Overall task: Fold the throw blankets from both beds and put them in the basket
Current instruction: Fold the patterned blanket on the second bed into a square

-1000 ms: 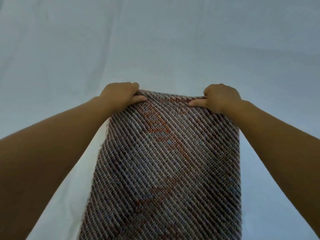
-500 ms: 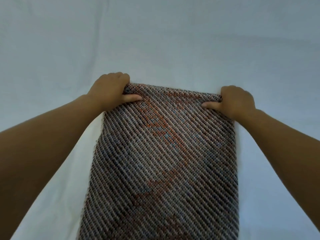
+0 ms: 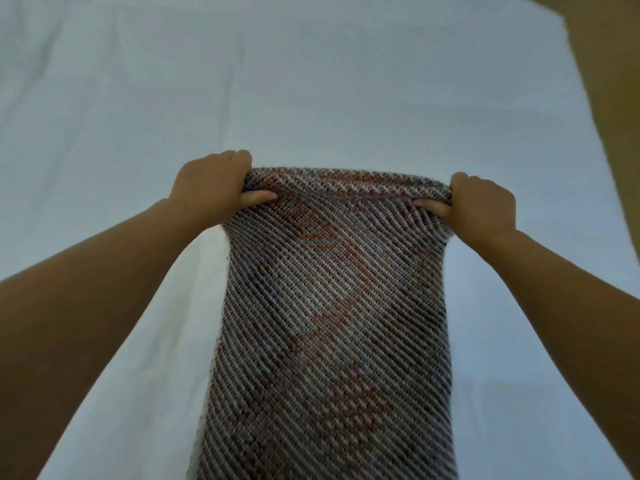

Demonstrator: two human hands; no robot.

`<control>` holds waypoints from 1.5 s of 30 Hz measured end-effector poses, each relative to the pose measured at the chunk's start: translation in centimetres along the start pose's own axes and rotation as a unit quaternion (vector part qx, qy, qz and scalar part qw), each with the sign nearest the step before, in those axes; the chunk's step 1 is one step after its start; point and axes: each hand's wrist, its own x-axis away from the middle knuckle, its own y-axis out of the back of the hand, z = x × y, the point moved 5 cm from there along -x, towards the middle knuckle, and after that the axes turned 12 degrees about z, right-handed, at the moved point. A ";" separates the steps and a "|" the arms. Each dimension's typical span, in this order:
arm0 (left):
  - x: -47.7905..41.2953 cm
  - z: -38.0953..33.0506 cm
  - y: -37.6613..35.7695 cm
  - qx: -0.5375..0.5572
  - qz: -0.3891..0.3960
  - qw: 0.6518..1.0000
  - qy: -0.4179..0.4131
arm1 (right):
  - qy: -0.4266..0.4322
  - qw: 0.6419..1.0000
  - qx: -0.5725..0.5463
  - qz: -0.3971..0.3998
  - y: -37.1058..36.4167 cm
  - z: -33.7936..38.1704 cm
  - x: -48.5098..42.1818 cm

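Observation:
A knitted throw blanket (image 3: 332, 323) with diagonal grey, white and rust stripes lies as a long narrow strip on the bed, running from the bottom of the view to the middle. My left hand (image 3: 213, 183) grips its far left corner, thumb on top and fingers curled under the edge. At the far right corner my right hand (image 3: 481, 207) holds the blanket the same way. The far edge is stretched between both hands and curls over slightly. No basket is in view.
The pale white bed sheet (image 3: 311, 81) fills nearly the whole view, with light creases at the upper left. A brown strip, floor or wall (image 3: 613, 81), runs along the bed's right edge at the upper right.
Both hands have spread a little farther apart, pulling the blanket's far edge taut. The far edge now rolls over slightly between them.

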 end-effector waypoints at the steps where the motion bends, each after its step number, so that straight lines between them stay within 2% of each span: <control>1: 1.1 -0.2 0.3 0.004 -0.011 1.000 0.000 | 0.011 1.000 -0.001 -0.007 0.5 0.0 1.1; 5: 8.4 -1.6 1.1 0.037 -0.062 0.997 -0.013 | 0.048 0.998 0.016 -0.029 1.9 0.0 7.9; 12: 21.8 -5.0 -1.9 0.108 -0.042 0.993 0.008 | 0.160 0.983 0.052 -0.072 -1.2 1.7 21.5; 17: 30.4 -8.4 -7.4 0.134 -0.015 0.990 0.049 | 0.163 0.985 0.028 -0.045 -6.9 0.8 29.0; 20: 34.4 -10.8 -11.1 0.155 0.011 0.986 0.062 | 0.157 0.988 0.010 -0.002 -10.2 0.4 32.0; 24: 37.4 -12.5 -14.1 0.131 0.000 0.989 0.067 | 0.163 0.986 0.021 0.027 -13.6 0.7 34.3; 26: 38.5 -12.8 -14.9 0.111 -0.002 0.991 0.074 | 0.163 0.986 0.030 0.033 -14.9 0.9 35.0; 28: 39.3 -13.5 -15.9 0.089 0.036 0.992 0.086 | 0.149 0.987 0.045 0.051 -16.2 0.9 35.9; 32: 39.9 -13.9 -16.8 0.091 0.104 0.977 0.164 | 0.151 0.985 0.043 0.071 -17.0 1.4 37.2; 34: 39.4 -14.3 -15.7 0.125 0.072 0.972 0.183 | 0.159 0.987 0.005 0.038 -15.9 2.0 37.2; 38: 35.2 -16.7 -13.1 0.202 -0.016 0.965 0.169 | 0.159 0.982 -0.098 -0.035 -13.3 5.9 35.4; 41: 31.1 -19.9 -13.6 0.199 -0.007 0.970 0.137 | 0.167 0.977 -0.130 0.017 -13.6 10.2 33.0; 45: 27.3 -21.0 -16.6 0.136 0.045 0.982 0.119 | 0.175 0.979 -0.091 0.057 -15.7 13.3 29.2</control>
